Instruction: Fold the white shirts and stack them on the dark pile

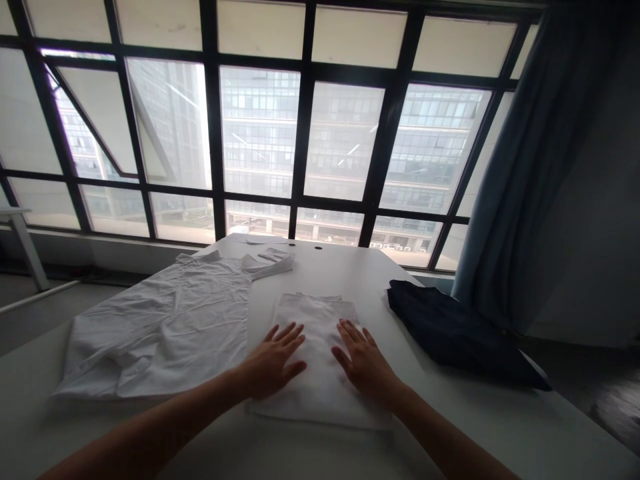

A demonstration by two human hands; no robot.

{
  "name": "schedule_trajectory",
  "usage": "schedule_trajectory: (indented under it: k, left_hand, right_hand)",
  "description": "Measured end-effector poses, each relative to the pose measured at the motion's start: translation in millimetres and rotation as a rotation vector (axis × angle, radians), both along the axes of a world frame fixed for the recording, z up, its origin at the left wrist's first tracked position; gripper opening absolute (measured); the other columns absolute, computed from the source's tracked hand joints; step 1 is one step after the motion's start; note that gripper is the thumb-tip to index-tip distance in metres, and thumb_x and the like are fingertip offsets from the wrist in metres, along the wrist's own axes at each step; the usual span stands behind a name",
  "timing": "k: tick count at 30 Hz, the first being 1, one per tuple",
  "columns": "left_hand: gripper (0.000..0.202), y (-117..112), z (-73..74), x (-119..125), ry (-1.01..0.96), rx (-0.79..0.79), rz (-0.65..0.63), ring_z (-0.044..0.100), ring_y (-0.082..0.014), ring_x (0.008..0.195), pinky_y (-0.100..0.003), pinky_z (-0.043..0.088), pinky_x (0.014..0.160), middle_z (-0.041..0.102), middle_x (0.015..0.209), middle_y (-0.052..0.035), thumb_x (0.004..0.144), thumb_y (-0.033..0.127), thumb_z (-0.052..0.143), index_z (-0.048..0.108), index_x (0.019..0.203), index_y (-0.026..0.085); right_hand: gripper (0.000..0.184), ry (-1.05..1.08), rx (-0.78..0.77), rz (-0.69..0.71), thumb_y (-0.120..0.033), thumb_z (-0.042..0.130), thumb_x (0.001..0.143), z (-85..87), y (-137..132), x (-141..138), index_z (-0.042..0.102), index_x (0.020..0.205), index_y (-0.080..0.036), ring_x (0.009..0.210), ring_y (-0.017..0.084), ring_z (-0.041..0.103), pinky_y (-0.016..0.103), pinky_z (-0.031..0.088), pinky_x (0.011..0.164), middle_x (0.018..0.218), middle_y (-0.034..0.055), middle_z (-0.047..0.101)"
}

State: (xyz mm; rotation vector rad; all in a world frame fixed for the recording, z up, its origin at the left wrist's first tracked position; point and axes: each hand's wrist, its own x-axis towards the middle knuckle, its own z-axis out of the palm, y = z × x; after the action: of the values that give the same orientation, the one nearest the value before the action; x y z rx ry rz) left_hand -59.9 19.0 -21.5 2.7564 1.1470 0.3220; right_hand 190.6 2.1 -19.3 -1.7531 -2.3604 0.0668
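A folded white garment (320, 393) lies flat in front of me, shaped into a rough rectangle. My left hand (274, 360) rests palm down on its left side, fingers spread and pointing away from me. On its right side lies my right hand (365, 363), also flat with the fingers stretched out. Neither hand grips anything. To the left of the folded garment, a white shirt (175, 327) is spread out with wrinkles, one sleeve (270, 261) reaching toward the far end.
A dark navy garment (450, 327) lies at the right edge of the white table (350, 267). Large windows (260, 133) stand beyond the far end, one pane tilted. A blue curtain (505, 220) hangs at right. Part of another white table (20, 220) shows at left.
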Motion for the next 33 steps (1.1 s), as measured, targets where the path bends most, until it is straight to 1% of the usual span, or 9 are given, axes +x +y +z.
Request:
schedule_trajectory:
  k: [2, 4, 9, 12, 17, 23, 28, 30, 33]
  left_hand:
    - [0.068, -10, -1.7, 8, -0.005, -0.039, -0.1, 0.015, -0.0224, 0.147, -0.045, 0.012, 0.119, 0.02, 0.158, -0.0069, 0.097, 0.063, 0.023, 0.029, 0.151, 0.022]
    - [0.071, -14, -4.9, 12, 0.018, -0.075, -0.126, 0.016, -0.0227, 0.147, -0.044, 0.014, 0.119, 0.02, 0.158, -0.0085, 0.096, 0.064, 0.022, 0.026, 0.152, 0.02]
    - [0.071, -1, -10.6, 2, 0.038, -0.086, -0.091, 0.016, -0.0221, 0.147, -0.041, 0.014, 0.119, 0.019, 0.158, -0.0069, 0.096, 0.064, 0.022, 0.023, 0.153, 0.022]
    - [0.071, 11, -10.3, -7, 0.059, -0.083, -0.01, 0.014, -0.0225, 0.147, -0.04, 0.013, 0.12, 0.019, 0.159, -0.0073, 0.097, 0.064, 0.023, 0.026, 0.153, 0.02]
    - [0.07, 18, -9.4, -12, 0.065, -0.07, 0.046, 0.013, -0.0222, 0.147, -0.039, 0.012, 0.119, 0.018, 0.159, -0.0067, 0.097, 0.063, 0.023, 0.028, 0.152, 0.019]
    - [0.069, 16, -12.1, -12, 0.033, -0.076, 0.045, 0.015, -0.0223, 0.147, -0.04, 0.012, 0.119, 0.02, 0.159, -0.0062, 0.097, 0.063, 0.024, 0.03, 0.151, 0.022]
    - [0.071, 16, -11.1, -12, 0.048, -0.066, 0.052, 0.014, -0.0226, 0.147, -0.04, 0.012, 0.119, 0.019, 0.159, -0.007, 0.097, 0.064, 0.022, 0.03, 0.151, 0.019]
    - [0.072, 15, -8.3, -12, 0.077, -0.073, 0.059, 0.013, -0.0226, 0.147, -0.04, 0.011, 0.119, 0.017, 0.159, -0.0071, 0.096, 0.064, 0.02, 0.028, 0.152, 0.019]
    - [0.071, 12, -4.4, -11, 0.11, -0.096, 0.052, 0.012, -0.024, 0.147, -0.046, 0.008, 0.119, 0.016, 0.159, -0.0075, 0.096, 0.064, 0.019, 0.026, 0.152, 0.021]
  right_hand:
    - [0.069, 0.033, -0.036, 0.076, -0.055, 0.021, 0.098, -1.4, -12, -13, 0.029, 0.152, -0.012, 0.147, 0.022, 0.015, 0.043, 0.009, 0.119, 0.158, 0.0109, 0.022]
    - [0.07, 0.053, -0.097, 0.125, -0.055, 0.021, 0.098, -4.3, -20, -22, 0.029, 0.151, -0.011, 0.147, 0.022, 0.014, 0.042, 0.009, 0.119, 0.158, 0.0111, 0.022]
    - [0.069, 0.068, -0.148, 0.118, -0.054, 0.02, 0.098, -5.4, -24, -22, 0.029, 0.151, -0.01, 0.148, 0.022, 0.013, 0.041, 0.008, 0.12, 0.159, 0.0102, 0.02]
    - [0.07, 0.059, -0.132, 0.132, -0.055, 0.02, 0.098, -4.4, -20, -17, 0.029, 0.151, -0.011, 0.147, 0.022, 0.014, 0.042, 0.008, 0.12, 0.159, 0.0102, 0.02]
    - [0.065, 0.094, -0.036, 0.184, -0.053, 0.024, 0.098, -6.8, -20, -14, 0.038, 0.147, -0.013, 0.144, 0.025, 0.025, 0.044, 0.015, 0.118, 0.155, 0.0128, 0.031]
    - [0.044, 0.26, 0.224, 0.457, -0.039, 0.029, 0.099, -3.0, -32, -11, 0.058, 0.123, -0.017, 0.117, 0.025, 0.054, 0.044, 0.038, 0.102, 0.126, 0.0151, 0.061]
    - [0.033, 0.384, 0.324, 0.68, -0.035, 0.031, 0.098, 0.6, -37, -9, 0.061, 0.095, -0.021, 0.086, 0.02, 0.061, 0.04, 0.045, 0.086, 0.093, 0.0093, 0.069]
    - [0.033, 0.394, 0.317, 0.646, -0.035, 0.032, 0.098, 1.8, -33, -7, 0.062, 0.096, -0.021, 0.089, 0.02, 0.062, 0.039, 0.046, 0.087, 0.095, 0.0096, 0.069]
    - [0.037, 0.319, 0.252, 0.449, -0.039, 0.037, 0.098, 1.9, -21, 0, 0.06, 0.117, -0.018, 0.114, 0.024, 0.057, 0.043, 0.041, 0.099, 0.123, 0.0141, 0.064]
